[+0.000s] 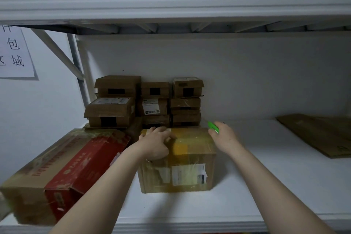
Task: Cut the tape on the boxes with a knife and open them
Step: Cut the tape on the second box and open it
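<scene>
Left hand [155, 143] lies palm down on top of the taped cardboard box [178, 165] at frame centre, fingers loosely bent and reaching the far top edge; can't tell whether they hook over it, so it reads as pressing, not gripping. Right hand [225, 137] is closed round a green utility knife [213, 127], whose tip pokes out past the knuckles just above the box's far right corner. The blade itself is too small to make out, and it can't be told whether it touches the box. The box sits on the white shelf [275, 176], flaps shut, with glossy yellowish tape [180, 146] running across the top and down the front past a shipping label. Step in hand, as a guess: bracing the box and bringing the knife in for the first cut, with no slit visible yet. The next move needs the knife tip set on the tape seam, a shallow draw along it, and the left hand kept off the cut line while holding the box steady. A red-and-brown carton [66, 173] lies at lower left, touching or just beside the box. Stacks of small cardboard boxes [148, 100] stand behind, at centre back. Flattened cardboard [319, 135] lies at right, and a paper sign [15, 53] hangs at upper left.
</scene>
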